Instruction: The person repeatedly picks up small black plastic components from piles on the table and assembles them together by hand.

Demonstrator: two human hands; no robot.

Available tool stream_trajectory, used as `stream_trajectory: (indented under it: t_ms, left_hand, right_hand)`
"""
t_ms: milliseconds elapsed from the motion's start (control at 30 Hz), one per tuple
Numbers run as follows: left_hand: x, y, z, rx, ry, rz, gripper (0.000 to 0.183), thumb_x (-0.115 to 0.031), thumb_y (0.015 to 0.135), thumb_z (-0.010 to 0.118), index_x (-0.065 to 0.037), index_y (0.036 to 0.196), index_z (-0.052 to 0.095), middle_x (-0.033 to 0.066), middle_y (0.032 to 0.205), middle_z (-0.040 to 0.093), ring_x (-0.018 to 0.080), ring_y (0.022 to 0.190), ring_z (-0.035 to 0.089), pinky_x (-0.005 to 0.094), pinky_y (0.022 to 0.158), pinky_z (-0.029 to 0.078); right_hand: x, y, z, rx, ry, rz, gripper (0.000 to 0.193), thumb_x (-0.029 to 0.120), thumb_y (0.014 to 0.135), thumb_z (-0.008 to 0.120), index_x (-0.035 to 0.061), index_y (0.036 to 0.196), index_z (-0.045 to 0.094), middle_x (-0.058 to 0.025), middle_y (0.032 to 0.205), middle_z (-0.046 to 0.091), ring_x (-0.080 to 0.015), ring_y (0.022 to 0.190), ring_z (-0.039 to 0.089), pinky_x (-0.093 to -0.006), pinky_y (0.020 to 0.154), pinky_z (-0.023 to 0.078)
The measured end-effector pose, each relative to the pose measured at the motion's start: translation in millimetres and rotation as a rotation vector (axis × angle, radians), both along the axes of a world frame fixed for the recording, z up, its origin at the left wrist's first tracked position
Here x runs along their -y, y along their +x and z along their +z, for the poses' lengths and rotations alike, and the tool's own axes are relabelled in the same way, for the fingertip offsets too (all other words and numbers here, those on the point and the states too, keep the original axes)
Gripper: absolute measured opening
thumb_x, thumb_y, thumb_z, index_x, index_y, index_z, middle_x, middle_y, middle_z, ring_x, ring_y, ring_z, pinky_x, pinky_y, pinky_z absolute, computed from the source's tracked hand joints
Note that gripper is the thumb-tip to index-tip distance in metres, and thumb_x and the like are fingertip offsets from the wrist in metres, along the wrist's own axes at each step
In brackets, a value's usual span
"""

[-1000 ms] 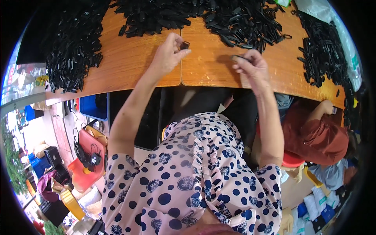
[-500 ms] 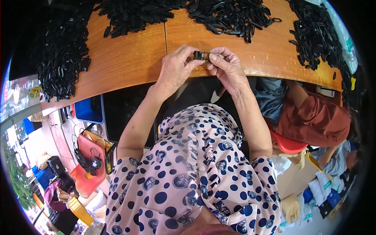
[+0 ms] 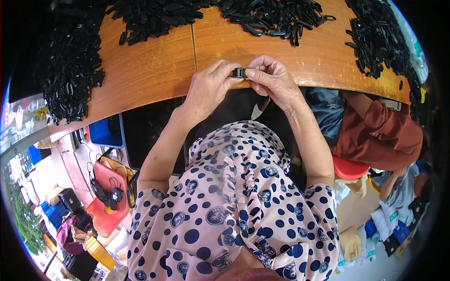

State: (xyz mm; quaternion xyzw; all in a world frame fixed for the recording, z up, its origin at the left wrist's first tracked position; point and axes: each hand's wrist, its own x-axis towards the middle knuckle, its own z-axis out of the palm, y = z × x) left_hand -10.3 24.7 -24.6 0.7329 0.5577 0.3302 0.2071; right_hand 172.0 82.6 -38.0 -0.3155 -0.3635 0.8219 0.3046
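Between my two hands, just above the front edge of the wooden table [image 3: 154, 89], is a small black plastic piece [image 3: 239, 73] with a frame-like outline and a pale glint in its middle. My left hand [image 3: 208, 89] pinches its left end between thumb and fingertips. The thumb and forefinger of my right hand [image 3: 274, 84] close on its right end, hiding that part. Whether it is one part or two joined together, I cannot tell. Beyond my hands lie heaps of similar black parts: a pile of long flat pieces [image 3: 157, 18] and a pile of frame-shaped pieces [image 3: 276, 16].
More black parts spread in a heap at the left [image 3: 72, 70] and a heap at the right [image 3: 377, 40]. A co-worker in a brown-red shirt [image 3: 375, 136] sits close on my right. A blue bin [image 3: 107, 132] and a red chair [image 3: 110, 196] stand at my left.
My hands have drawn closer together; the frame-like end that showed between them now sits against the darker block. The piece is slightly lower in view and turned, with its pale middle showing.
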Motion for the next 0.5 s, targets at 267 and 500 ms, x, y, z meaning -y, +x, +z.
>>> stream_trajectory:
  t_ms: [267, 500]
  left_hand:
    - [6.6, -4.1, 5.2, -0.204, 0.137, -0.067, 0.024, -0.008, 0.074, 0.068, -0.003, 0.096, 0.059, 0.0126, 0.085, 0.062, 0.0287, 0.078, 0.062, 0.0352, 0.064, 0.049]
    - [9.5, 4.6, 2.9, -0.084, -0.136, -0.07, 0.016, -0.009, 0.08, 0.065, -0.001, 0.093, 0.06, 0.0109, 0.081, 0.061, 0.0258, 0.074, 0.061, 0.0325, 0.061, 0.048]
  right_hand:
    - [-1.9, 1.7, 7.7, 0.393, 0.112, 0.164, 0.015, 0.013, 0.082, 0.069, 0.006, 0.084, 0.056, 0.0007, 0.068, 0.054, -0.0052, 0.054, 0.048, -0.0161, 0.04, 0.029]
    - [3.6, 8.5, -6.3, 0.235, -0.172, 0.226, 0.026, 0.024, 0.081, 0.071, 0.0064, 0.091, 0.055, -0.002, 0.078, 0.059, -0.0084, 0.059, 0.056, -0.0159, 0.042, 0.035]
